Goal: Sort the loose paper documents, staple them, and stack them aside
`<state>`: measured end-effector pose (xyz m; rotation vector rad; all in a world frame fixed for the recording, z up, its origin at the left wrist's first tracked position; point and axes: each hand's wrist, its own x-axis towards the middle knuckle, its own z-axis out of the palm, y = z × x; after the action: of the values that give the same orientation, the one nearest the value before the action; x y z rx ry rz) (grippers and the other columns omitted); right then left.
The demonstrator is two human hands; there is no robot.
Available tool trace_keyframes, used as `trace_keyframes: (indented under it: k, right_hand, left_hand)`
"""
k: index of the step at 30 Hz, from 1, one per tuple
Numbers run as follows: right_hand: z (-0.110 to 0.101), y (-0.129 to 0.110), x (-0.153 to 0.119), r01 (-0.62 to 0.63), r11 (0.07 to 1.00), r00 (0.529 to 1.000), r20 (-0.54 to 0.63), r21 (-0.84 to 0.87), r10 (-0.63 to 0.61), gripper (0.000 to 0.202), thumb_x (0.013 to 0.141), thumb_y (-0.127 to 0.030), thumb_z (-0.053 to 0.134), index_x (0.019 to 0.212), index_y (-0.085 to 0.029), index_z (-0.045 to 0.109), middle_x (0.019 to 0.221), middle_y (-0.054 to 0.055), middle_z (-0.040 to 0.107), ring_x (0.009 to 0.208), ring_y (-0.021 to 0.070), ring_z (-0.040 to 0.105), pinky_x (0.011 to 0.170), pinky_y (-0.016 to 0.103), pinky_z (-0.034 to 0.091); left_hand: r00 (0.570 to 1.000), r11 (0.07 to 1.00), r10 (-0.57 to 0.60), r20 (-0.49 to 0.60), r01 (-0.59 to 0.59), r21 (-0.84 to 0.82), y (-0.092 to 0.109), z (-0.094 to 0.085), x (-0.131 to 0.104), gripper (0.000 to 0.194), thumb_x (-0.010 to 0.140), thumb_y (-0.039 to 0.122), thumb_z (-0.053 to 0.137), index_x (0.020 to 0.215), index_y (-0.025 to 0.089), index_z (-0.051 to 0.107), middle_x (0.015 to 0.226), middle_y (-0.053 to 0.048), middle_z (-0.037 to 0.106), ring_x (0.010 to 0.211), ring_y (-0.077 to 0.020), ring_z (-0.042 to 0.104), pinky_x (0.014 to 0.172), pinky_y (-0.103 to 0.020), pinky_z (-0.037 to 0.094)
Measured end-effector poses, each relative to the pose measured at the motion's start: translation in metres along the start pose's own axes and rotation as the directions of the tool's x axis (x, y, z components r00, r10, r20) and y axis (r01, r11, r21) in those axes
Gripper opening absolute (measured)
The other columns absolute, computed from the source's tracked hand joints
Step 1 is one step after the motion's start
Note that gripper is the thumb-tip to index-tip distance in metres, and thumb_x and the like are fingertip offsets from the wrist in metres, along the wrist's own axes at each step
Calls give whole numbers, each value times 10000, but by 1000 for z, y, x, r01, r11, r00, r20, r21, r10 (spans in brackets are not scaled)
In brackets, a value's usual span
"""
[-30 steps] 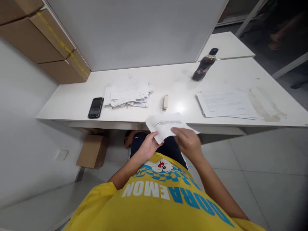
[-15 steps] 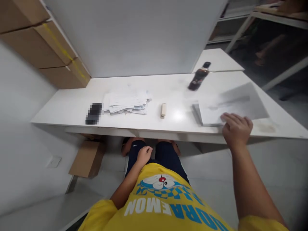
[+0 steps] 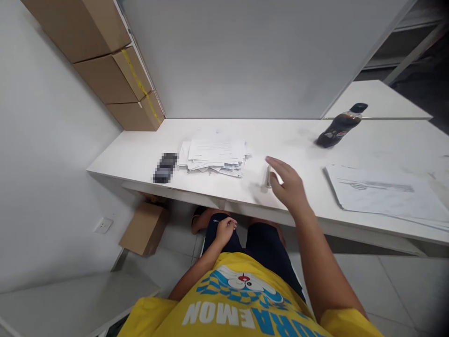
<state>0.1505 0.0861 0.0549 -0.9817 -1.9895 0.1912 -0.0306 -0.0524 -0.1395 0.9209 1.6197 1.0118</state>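
My right hand (image 3: 288, 185) is over the small pale stapler-like object (image 3: 268, 177) on the white desk, its fingers apart and partly covering it. Whether the fingers touch it I cannot tell. My left hand (image 3: 226, 230) rests on my thigh with its fingers loosely curled; nothing shows in it. An untidy stack of printed papers (image 3: 215, 152) lies left of my right hand. To the right, another pile of sheets (image 3: 375, 189) lies flat near the desk's front edge.
A dark cola bottle (image 3: 338, 131) stands at the back right. At the left of the desk is a blurred-out dark object (image 3: 165, 167). Cardboard boxes (image 3: 135, 114) are stacked in the left corner, and another box (image 3: 144, 228) sits under the desk (image 3: 108, 157).
My right hand has left the sheets on the right and moved left to the small pale object. The raised sheet now lies flat. The view has turned left.
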Motion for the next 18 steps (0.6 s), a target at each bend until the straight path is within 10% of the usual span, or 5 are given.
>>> trace_keyframes:
  k: [6, 9, 14, 18]
  right_hand:
    - [114, -15, 69, -96, 990, 922, 367, -99, 126, 700, 833, -395, 617, 1436, -99, 421, 1541, 203, 350, 1420, 357, 321, 1148, 549, 248]
    - [144, -15, 75, -54, 985, 924, 366, -163, 111, 657, 873, -361, 573, 1442, -78, 403, 1504, 216, 407, 1404, 349, 348, 1134, 539, 236]
    - [137, -17, 62, -51, 975, 954, 279, -218, 112, 461, 882, -102, 439, 1326, -132, 557, 1230, 163, 672, 1159, 262, 600, 950, 403, 432]
    - [113, -28, 26, -220, 970, 967, 107, -105, 231, 420, 926, -185, 389, 1283, -196, 609, 1093, 112, 730, 953, 243, 677, 789, 337, 491]
  left_hand:
    - [999, 999, 30, 13, -31, 38, -7, -4, -4, 158, 788, 223, 513, 758, 182, 662, 694, -7, 640, 683, -144, 592, 677, -251, 457]
    - [999, 997, 46, -2, -46, 69, -5, -6, -4, 172, 795, 233, 492, 742, 188, 650, 679, -9, 632, 676, -153, 585, 659, -259, 442]
    - [995, 987, 95, -14, -93, 129, -4, -6, 4, 165, 783, 268, 520, 668, 203, 619, 649, -16, 616, 670, -178, 583, 665, -294, 430]
    - [995, 990, 100, 4, -100, 103, 1, -9, 3, 224, 798, 379, 544, 679, 202, 613, 660, -27, 615, 670, -189, 592, 656, -303, 444]
